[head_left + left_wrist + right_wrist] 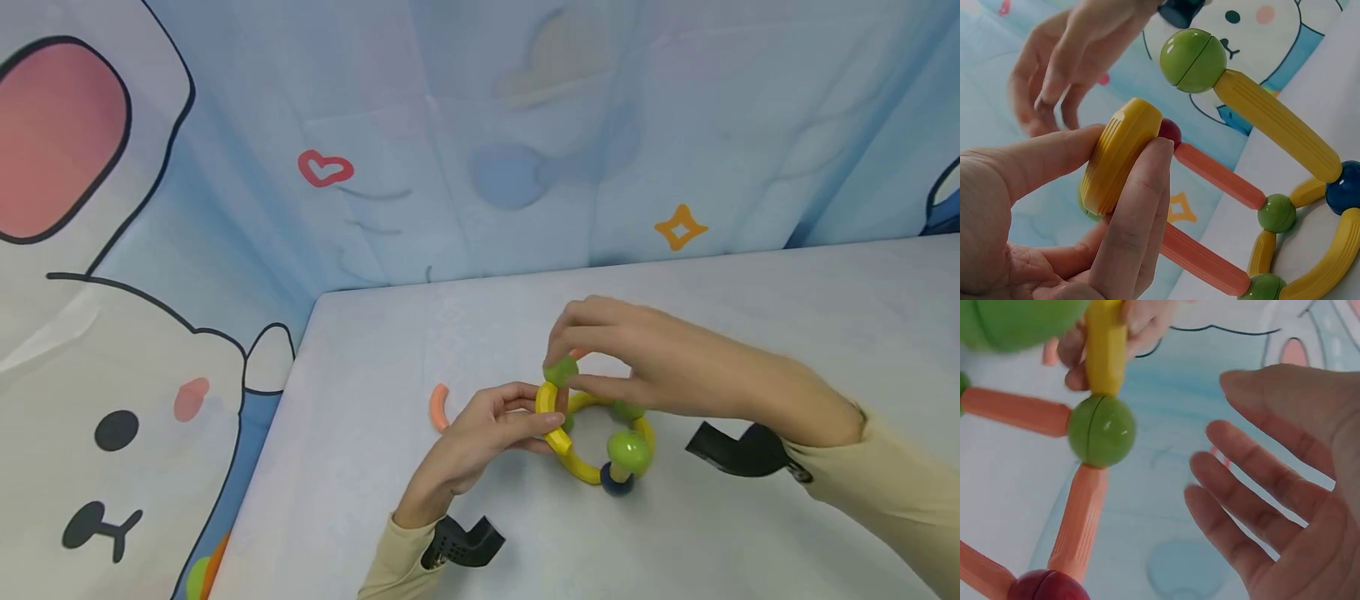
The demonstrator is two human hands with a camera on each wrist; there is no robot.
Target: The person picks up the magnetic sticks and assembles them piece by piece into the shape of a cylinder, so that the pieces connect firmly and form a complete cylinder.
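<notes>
My left hand [487, 429] pinches a yellow curved stick [1122, 156] between thumb and fingers. The stick's end meets a green ball [1102, 430], from which two orange sticks also run. My right hand [652, 358] is beside that ball; in the right wrist view its fingers are spread loosely, apart from the ball and holding nothing. Below lies a ring of yellow curved sticks [583, 468] joined by balls. From its dark blue ball [617, 481] rises a yellow stick topped by a green ball [628, 450]. Orange sticks [1219, 175] link upward to a red ball [1171, 131].
A loose orange curved stick [438, 407] lies on the pale tabletop [360, 400], left of my left hand. A blue patterned curtain [450, 167] hangs behind the table, and a printed cartoon animal [97, 367] covers the cloth at the left.
</notes>
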